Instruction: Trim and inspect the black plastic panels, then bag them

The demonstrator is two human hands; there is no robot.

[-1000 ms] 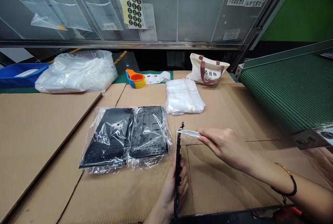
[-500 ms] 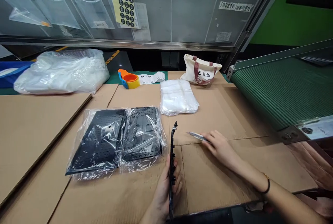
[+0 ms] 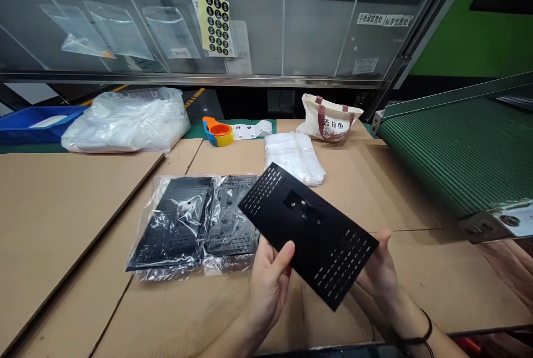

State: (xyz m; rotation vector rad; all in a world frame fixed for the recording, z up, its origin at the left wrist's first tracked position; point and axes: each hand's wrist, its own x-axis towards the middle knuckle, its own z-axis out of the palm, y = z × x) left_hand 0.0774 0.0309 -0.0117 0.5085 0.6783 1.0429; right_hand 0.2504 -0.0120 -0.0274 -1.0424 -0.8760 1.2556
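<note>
A black rectangular plastic panel (image 3: 308, 236) with rows of slots at both ends and a recessed square near its middle is held up, tilted, above the cardboard. My left hand (image 3: 270, 275) grips its lower left edge, thumb on the face and fingers behind. At the right end, my right hand (image 3: 381, 272) is closed round the corner, its fingers partly hidden by the panel. Left of my hands, two similar black panels (image 3: 175, 219) lie side by side in clear plastic bags. Beyond the held panel is a stack of white plastic bags (image 3: 293, 152).
Cardboard (image 3: 75, 208) covers the bench, with a raised sheet edge on the left. At the back are a bulky plastic bag (image 3: 129, 119), a blue bin (image 3: 41, 119), a tape dispenser (image 3: 219, 131) and a cloth bag (image 3: 331, 116). A green conveyor (image 3: 466, 152) runs on the right.
The panel has turned from edge-on to face-on. My right hand has come to its right end; the slim tool it had earlier is out of sight. The view has shifted slightly.
</note>
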